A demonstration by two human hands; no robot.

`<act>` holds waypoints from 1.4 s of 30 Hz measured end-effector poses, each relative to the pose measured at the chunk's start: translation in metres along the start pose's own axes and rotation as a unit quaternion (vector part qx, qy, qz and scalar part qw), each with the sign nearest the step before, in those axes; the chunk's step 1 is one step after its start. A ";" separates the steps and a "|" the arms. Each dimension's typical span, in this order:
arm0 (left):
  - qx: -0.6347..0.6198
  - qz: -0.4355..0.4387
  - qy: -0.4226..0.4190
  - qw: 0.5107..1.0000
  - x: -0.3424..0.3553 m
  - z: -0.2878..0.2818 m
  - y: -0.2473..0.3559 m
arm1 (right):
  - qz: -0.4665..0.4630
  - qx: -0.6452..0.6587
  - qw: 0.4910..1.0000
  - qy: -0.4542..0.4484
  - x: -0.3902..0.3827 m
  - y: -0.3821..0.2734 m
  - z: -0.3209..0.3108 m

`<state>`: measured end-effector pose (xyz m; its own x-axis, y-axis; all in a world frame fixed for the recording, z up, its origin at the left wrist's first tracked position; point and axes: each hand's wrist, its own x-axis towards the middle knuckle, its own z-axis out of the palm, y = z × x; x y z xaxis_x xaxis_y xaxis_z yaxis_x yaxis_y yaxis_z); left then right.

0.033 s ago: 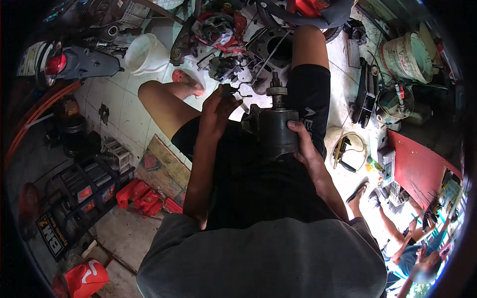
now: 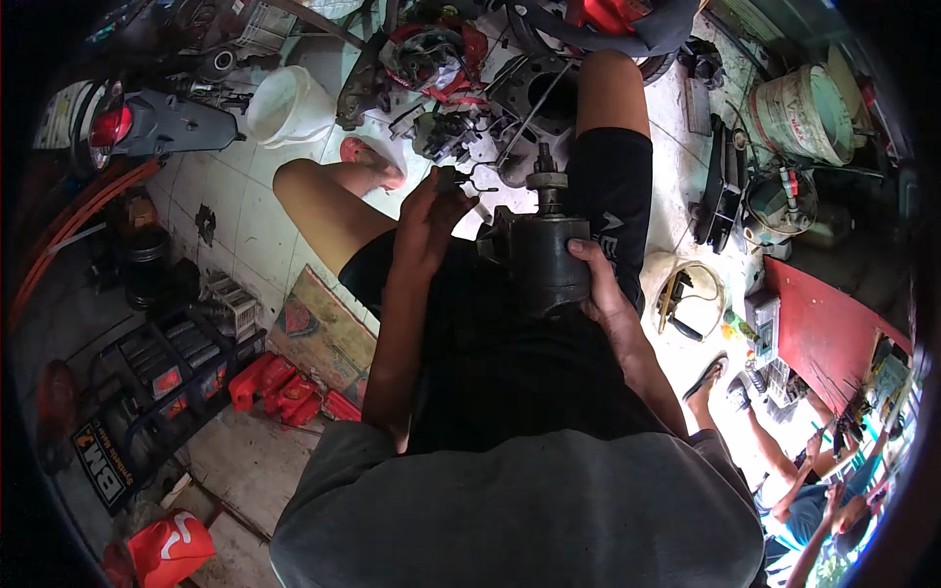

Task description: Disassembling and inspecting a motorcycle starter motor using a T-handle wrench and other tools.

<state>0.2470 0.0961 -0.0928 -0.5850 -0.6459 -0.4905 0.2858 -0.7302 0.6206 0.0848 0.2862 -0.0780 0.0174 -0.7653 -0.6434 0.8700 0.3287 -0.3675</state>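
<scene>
In my right hand [image 2: 603, 282] is a dark, motor-like metal cylinder [image 2: 551, 260], upright over my lap. The thumb presses on its side; the other fingers are hidden behind it. A threaded shaft [image 2: 545, 181] with a round collar rises from its top, and a bulky bracket juts from its left side. My left hand [image 2: 429, 220] is raised just left of the cylinder, apart from it. Its closed fingers pinch a small dark piece with thin metal prongs [image 2: 470, 180] pointing right.
Greasy machine parts [image 2: 446, 132] lie on the white tiles ahead. A white bucket [image 2: 290, 106] stands far left, another bucket [image 2: 708, 328] with tools at right. Red plastic pieces [image 2: 284, 387] and a dark metal rack [image 2: 167, 377] lie left. A co-worker [image 2: 814, 510] sits lower right.
My hands and the things in them have not visibly moved. At the lower right the co-worker's head and arms have shifted slightly.
</scene>
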 end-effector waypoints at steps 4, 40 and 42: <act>-0.029 -0.004 -0.032 0.999 0.001 -0.003 -0.002 | -0.008 -0.002 1.000 0.019 -0.004 -0.002 0.007; 0.243 0.080 -0.049 0.965 0.016 0.048 -0.008 | -0.024 -0.033 0.999 0.001 -0.001 0.002 0.003; 0.241 0.076 -0.053 0.966 0.016 0.048 -0.007 | -0.023 -0.038 0.999 -0.002 -0.001 0.002 0.002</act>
<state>0.1987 0.1020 -0.0758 -0.6452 -0.6931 -0.3214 0.0026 -0.4227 0.9063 0.0871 0.2862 -0.0765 -0.0195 -0.7824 -0.6225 0.8306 0.3340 -0.4457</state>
